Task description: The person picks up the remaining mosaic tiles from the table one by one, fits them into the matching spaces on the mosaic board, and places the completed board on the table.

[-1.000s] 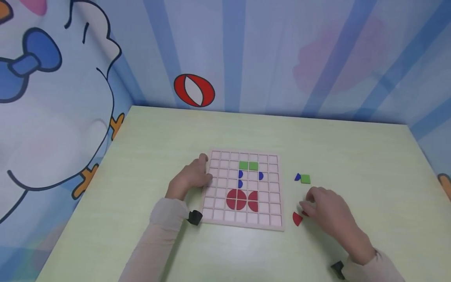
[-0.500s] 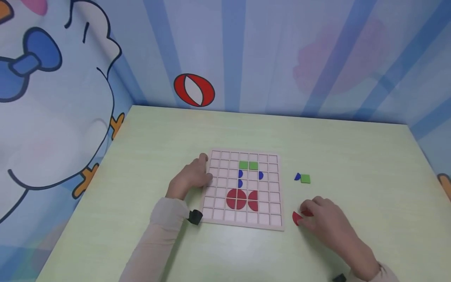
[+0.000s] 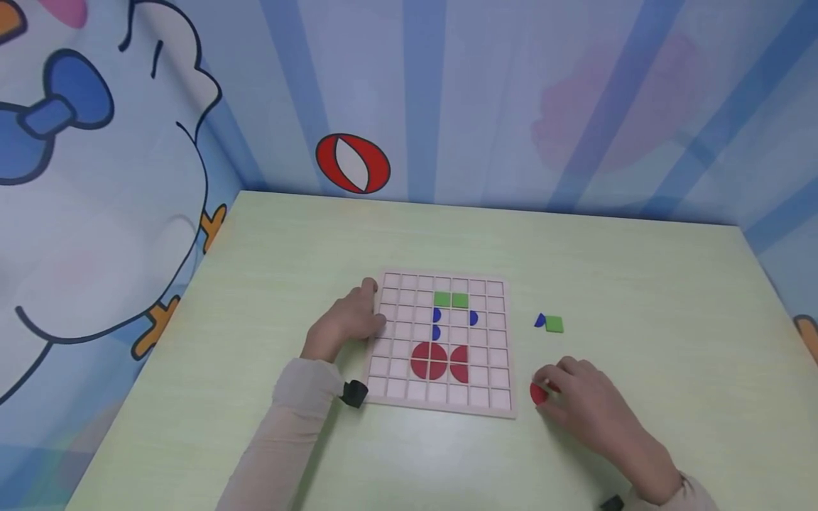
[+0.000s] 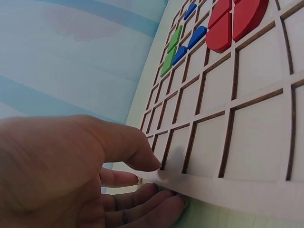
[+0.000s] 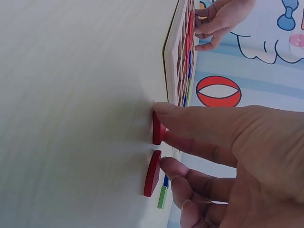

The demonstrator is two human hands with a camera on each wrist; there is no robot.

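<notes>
A pale pink grid board point(image 3: 397, 389) lies on the table with red quarter-circles point(image 3: 429, 360), blue half-circles point(image 3: 437, 315) and green squares point(image 3: 450, 300) in several of its cells. My left hand point(image 3: 345, 317) holds the board's left edge, the thumb on the rim and the other fingers along the outer side. To the right of the board, my right hand point(image 3: 589, 403) pinches a red quarter-circle piece point(image 5: 157, 129) between thumb and index finger, low at the table. Beside its middle finger is a second red piece point(image 5: 152, 174), mostly hidden in the head view.
A loose blue piece point(image 3: 540, 321) and a green square point(image 3: 554, 324) lie side by side beyond the right hand. The pale green table point(image 3: 307, 234) meets a cartoon-printed wall point(image 3: 473, 106) at the back.
The right hand has moved a little left and nearer, from the second red piece to the red quarter-circle, and its fingers have closed on that one. The left hand stays in place.
</notes>
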